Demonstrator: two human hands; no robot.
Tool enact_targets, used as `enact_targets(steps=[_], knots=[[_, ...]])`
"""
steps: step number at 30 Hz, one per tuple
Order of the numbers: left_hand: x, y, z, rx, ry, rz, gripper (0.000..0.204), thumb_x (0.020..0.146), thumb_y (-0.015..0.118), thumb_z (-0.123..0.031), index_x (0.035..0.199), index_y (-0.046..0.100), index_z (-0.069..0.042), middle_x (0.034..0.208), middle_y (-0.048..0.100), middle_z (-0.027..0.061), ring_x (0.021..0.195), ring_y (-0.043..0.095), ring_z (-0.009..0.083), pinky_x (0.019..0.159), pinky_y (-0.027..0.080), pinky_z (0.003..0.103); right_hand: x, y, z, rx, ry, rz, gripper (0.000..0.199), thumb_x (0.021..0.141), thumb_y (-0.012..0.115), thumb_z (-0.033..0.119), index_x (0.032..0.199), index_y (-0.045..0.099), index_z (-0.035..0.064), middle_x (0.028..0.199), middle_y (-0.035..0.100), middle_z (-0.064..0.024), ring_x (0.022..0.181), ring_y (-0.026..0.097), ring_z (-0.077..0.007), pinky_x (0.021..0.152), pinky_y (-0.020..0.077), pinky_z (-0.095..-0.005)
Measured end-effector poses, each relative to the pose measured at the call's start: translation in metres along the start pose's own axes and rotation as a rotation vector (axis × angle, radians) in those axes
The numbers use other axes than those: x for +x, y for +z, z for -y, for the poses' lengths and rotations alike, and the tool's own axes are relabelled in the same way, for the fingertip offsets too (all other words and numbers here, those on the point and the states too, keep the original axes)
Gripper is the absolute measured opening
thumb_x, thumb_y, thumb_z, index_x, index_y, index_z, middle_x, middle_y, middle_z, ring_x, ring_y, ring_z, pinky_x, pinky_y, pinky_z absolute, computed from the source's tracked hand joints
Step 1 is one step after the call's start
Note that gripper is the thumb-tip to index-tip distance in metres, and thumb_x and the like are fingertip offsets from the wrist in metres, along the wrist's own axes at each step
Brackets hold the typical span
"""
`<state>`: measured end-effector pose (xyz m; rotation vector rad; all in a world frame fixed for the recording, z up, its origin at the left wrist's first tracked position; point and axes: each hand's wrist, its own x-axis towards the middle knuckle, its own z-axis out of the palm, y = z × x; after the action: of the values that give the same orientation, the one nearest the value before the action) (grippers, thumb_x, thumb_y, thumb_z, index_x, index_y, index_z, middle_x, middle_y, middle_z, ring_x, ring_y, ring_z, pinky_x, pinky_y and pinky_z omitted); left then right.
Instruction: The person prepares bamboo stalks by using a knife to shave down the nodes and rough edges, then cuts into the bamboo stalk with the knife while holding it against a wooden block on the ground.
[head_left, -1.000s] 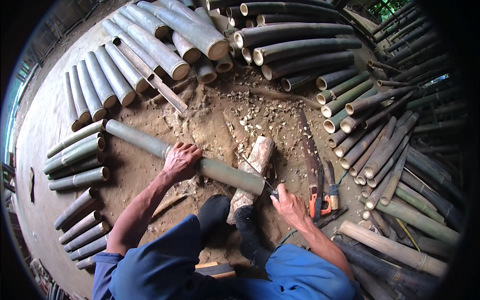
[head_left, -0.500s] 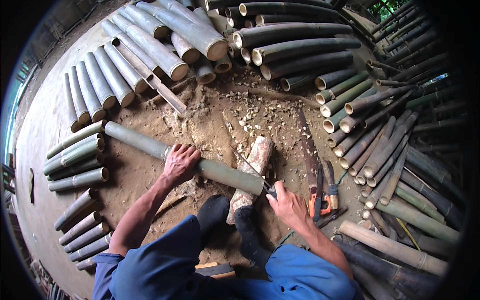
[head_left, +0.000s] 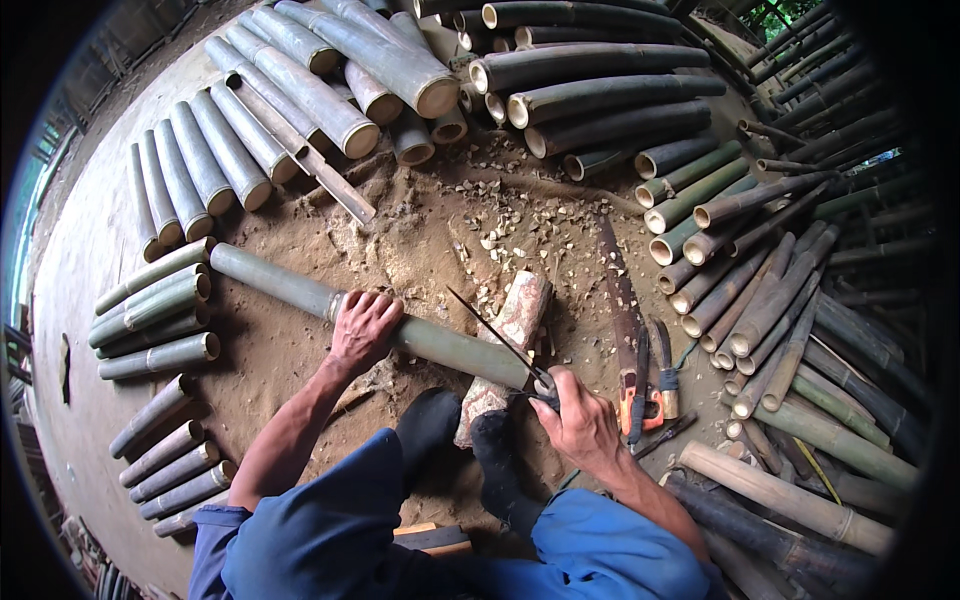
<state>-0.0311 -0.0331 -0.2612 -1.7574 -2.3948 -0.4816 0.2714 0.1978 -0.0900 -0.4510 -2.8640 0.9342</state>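
Note:
A long green bamboo pole (head_left: 290, 290) lies across a wooden chopping block (head_left: 515, 325) on the dirt floor. My left hand (head_left: 362, 330) presses down on the pole's middle. Gripped in my right hand (head_left: 580, 425) is a knife with a thin dark blade (head_left: 490, 335), which slants up to the left over the pole's near end. My dark boots (head_left: 500, 465) rest against the block.
Cut bamboo sections are stacked all around: at the left (head_left: 150, 300), the top (head_left: 400, 70) and the right (head_left: 760, 290). A hand saw with an orange handle (head_left: 625, 330) and other tools (head_left: 665, 375) lie to the right of the block. Wood chips (head_left: 500, 220) litter the dirt.
My right hand has shifted the knife so the blade now stands out above the pole's end. My left hand stays on the pole.

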Motion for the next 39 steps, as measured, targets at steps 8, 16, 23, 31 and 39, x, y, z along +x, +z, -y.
enact_targets(steps=[8, 16, 23, 31, 39], knots=[[0.003, 0.002, -0.001, 0.015, 0.007, -0.022, 0.042, 0.084, 0.074, -0.023, 0.123, 0.065, -0.011, 0.118, 0.068, 0.0087, 0.113, 0.065, 0.0288, 0.105, 0.046, 0.049, -0.002, 0.000, -0.006, -0.131, 0.269, 0.250, 0.031, 0.105, 0.067, 0.024, 0.116, 0.047, 0.0029, 0.088, 0.071, -0.0286, 0.076, 0.072, -0.0519, 0.062, 0.0577, -0.0585], [0.004, -0.002, -0.012, 0.107, -0.033, -0.013, 0.055, 0.079, 0.078, -0.023, 0.130, 0.061, -0.011, 0.126, 0.064, 0.0117, 0.121, 0.062, 0.0314, 0.108, 0.043, 0.050, -0.013, 0.027, -0.049, -0.217, 0.329, 0.276, 0.032, 0.103, 0.069, 0.026, 0.111, 0.048, 0.0034, 0.088, 0.071, -0.0262, 0.076, 0.072, -0.0502, 0.062, 0.0580, -0.0578], [0.061, -0.040, 0.004, -0.116, -0.005, 0.693, 0.060, 0.065, 0.091, -0.031, 0.115, 0.066, -0.010, 0.105, 0.071, 0.0108, 0.105, 0.070, 0.0288, 0.095, 0.052, 0.045, 0.003, -0.003, -0.003, -0.015, 0.004, -0.027, 0.033, 0.102, 0.072, 0.025, 0.113, 0.049, 0.0035, 0.095, 0.072, -0.0253, 0.073, 0.072, -0.0481, 0.063, 0.0586, -0.0568], [0.055, -0.023, 0.018, -0.134, 0.005, 0.685, 0.046, 0.068, 0.088, -0.029, 0.105, 0.068, -0.011, 0.099, 0.074, 0.0108, 0.098, 0.074, 0.0305, 0.083, 0.056, 0.046, -0.001, 0.016, -0.024, -0.137, 0.348, 0.282, 0.033, 0.104, 0.067, 0.029, 0.113, 0.048, 0.0029, 0.086, 0.072, -0.0287, 0.077, 0.072, -0.0527, 0.065, 0.0571, -0.0618], [0.037, -0.017, 0.001, -0.093, -0.025, 0.441, 0.046, 0.070, 0.086, -0.031, 0.106, 0.065, -0.012, 0.106, 0.070, 0.0101, 0.110, 0.068, 0.0300, 0.096, 0.048, 0.047, -0.020, 0.037, -0.047, -0.271, 0.316, 0.217, 0.032, 0.104, 0.068, 0.027, 0.112, 0.048, 0.0033, 0.085, 0.071, -0.0271, 0.076, 0.072, -0.0508, 0.062, 0.0588, -0.0573]])
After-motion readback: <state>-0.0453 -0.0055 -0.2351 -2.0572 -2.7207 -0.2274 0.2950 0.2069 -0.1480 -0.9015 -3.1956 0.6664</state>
